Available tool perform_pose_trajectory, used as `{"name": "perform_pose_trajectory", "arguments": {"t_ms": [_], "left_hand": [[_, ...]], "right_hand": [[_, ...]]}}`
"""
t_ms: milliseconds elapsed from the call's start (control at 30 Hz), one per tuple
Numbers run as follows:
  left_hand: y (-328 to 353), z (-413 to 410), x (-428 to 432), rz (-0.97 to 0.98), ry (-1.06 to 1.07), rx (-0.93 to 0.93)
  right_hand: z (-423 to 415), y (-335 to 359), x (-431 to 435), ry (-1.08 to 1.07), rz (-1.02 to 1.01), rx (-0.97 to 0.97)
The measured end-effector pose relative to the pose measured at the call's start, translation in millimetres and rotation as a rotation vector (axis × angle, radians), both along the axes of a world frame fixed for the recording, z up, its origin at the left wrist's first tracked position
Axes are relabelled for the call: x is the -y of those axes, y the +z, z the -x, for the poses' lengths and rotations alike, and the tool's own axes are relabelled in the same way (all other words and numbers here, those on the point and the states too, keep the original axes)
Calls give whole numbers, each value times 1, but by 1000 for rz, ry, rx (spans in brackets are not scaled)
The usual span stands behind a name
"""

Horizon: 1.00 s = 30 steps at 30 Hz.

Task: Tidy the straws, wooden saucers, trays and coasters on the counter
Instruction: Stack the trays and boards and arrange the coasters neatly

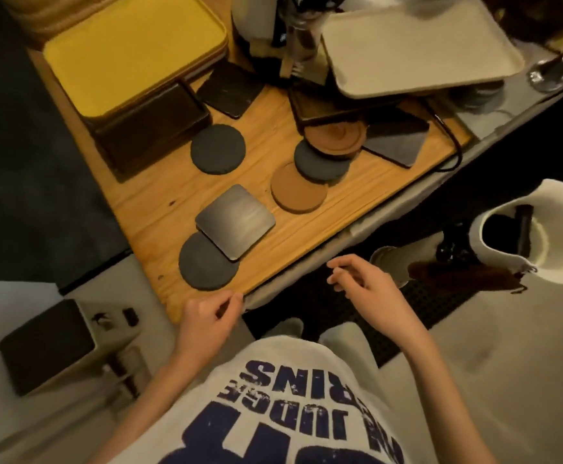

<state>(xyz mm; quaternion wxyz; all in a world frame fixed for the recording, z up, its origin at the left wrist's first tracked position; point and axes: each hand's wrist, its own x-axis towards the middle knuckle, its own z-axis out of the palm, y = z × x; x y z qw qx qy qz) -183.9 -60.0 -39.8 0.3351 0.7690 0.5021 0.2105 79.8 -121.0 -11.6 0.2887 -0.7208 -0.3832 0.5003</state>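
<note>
Coasters lie scattered on the wooden counter [159,209]. A dark square coaster [235,221] overlaps a grey round one [203,267] near the front edge. Further back lie a brown round coaster [298,192], two more grey round ones [217,149] [317,164] and a wooden saucer [333,135]. A yellow tray [132,48] tops a stack at the back left; a beige tray [417,45] rests tilted at the back right. My left hand [206,318] hovers at the counter's front corner, fingers loosely curled, empty. My right hand [364,286] hangs off the edge, empty.
A dark box [149,128] sits in front of the yellow tray. Dark square coasters [230,88] [395,140] lie near the back, with a black cable [454,145] at the right edge. A white bin [534,236] stands on the floor to the right, a small appliance [55,346] lower left.
</note>
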Motion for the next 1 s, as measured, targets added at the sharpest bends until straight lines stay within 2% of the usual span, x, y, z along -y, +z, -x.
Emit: {"name": "perform_pose_trajectory", "arguments": {"t_ms": [100, 233, 367, 500, 633, 733, 900, 1000], "left_hand": [[-2, -27, 7, 128, 138, 79], [5, -117, -5, 232, 213, 208], [24, -213, -55, 296, 297, 369], [40, -286, -111, 388, 479, 484], [46, -323, -150, 635, 662, 652], [42, -337, -160, 690, 680, 668], [40, -350, -182, 831, 838, 773], [39, -352, -187, 833, 810, 810]], "right_hand": [[-26, 6, -20, -25, -51, -94], [-105, 17, -62, -235, -104, -282], [-192, 20, -108, -408, -120, -304], [-265, 13, -159, -453, -31, -403], [-285, 2, -192, -418, 63, -478], [-280, 0, -204, -411, 92, -551], [-273, 5, -209, -512, 37, -694], [-275, 12, -209, -545, -20, -738]]}}
